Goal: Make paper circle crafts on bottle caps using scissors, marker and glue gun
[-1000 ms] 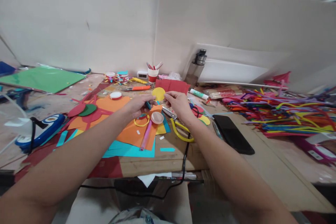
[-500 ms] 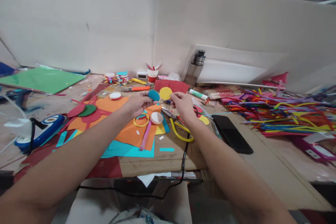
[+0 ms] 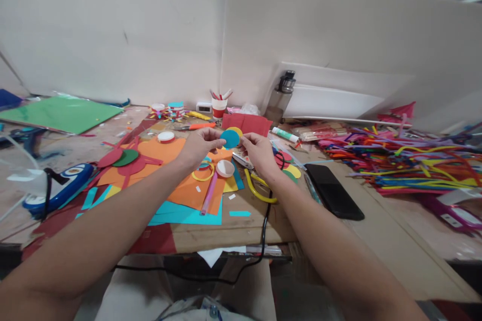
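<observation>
My left hand (image 3: pixel 200 146) pinches a blue paper circle (image 3: pixel 229 139) by its left edge, held up above the table. Behind that circle sits a yellow paper circle (image 3: pixel 237 131), mostly covered, with only its upper rim showing. My right hand (image 3: pixel 258 151) pinches the circles from the right side. Both hands hover over orange paper (image 3: pixel 188 188), a yellow ring (image 3: pixel 202 175) and a white-topped tape roll (image 3: pixel 225 168).
Yellow-handled scissors (image 3: pixel 258 189), a pink tube (image 3: pixel 208 195), cyan paper (image 3: pixel 184 214) and a black phone (image 3: pixel 333 190) lie near the hands. A pile of coloured pipe cleaners (image 3: pixel 406 163) fills the right. A green sheet (image 3: pixel 62 113) lies far left, with a bottle (image 3: pixel 280 98) and cup (image 3: pixel 219 105) at the back.
The blue circle in my left hand has moved right and now covers the yellow circle in my right hand; before, they were side by side.
</observation>
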{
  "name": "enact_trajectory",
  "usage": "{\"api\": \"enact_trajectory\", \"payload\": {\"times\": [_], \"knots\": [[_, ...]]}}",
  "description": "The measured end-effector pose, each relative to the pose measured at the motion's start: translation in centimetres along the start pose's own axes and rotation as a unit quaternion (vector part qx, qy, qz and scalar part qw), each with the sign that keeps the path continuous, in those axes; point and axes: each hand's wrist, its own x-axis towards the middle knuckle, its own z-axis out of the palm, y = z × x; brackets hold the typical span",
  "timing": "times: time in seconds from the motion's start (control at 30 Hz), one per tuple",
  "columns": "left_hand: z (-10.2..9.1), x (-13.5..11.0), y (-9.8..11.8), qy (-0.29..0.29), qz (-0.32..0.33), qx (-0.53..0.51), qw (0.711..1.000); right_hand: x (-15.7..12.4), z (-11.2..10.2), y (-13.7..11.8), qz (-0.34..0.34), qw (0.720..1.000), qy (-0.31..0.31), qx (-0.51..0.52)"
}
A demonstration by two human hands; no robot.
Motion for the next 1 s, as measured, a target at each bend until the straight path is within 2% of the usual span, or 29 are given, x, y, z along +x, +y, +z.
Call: {"api": "enact_trajectory", "payload": {"times": [0.17,0.5,1.0], "knots": [[-0.21,0.17,-0.13,0.014,-0.008,0.009,1.0,-0.17,0.33,-0.11,0.01,0.999,-0.019,0.038],[0.15,0.34,-0.47,0.069,-0.043,-0.049,0.995,-0.49,0.54,-0.55,0.014,0.997,-0.042,0.065],[0.06,0.5,-0.52,0.053,-0.014,-0.082,0.995,-0.67,0.6,-0.34,-0.017,0.994,-0.078,0.069]]}}
